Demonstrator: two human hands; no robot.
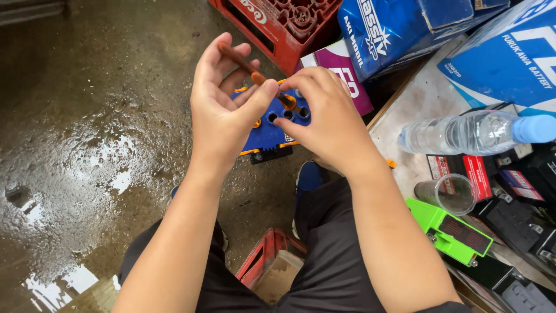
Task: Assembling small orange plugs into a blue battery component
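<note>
My left hand [223, 107] holds a thin brown stick-like tool [243, 64] between thumb and fingers, tilted down to the right. My right hand [324, 119] pinches the tool's orange lower end [288, 102] just above a small blue battery [272, 130] with a row of round open holes on top and orange trim. The battery sits on the wet floor below both hands, partly hidden by them.
A red plastic crate [278, 26] and blue and purple cartons [394, 29] stand at the back. To the right lie a water bottle [469, 132], a clear cup [452, 194], a green device [449, 232] and dark batteries. Another red crate [263, 264] sits between my legs. The concrete floor [87, 145] is wet.
</note>
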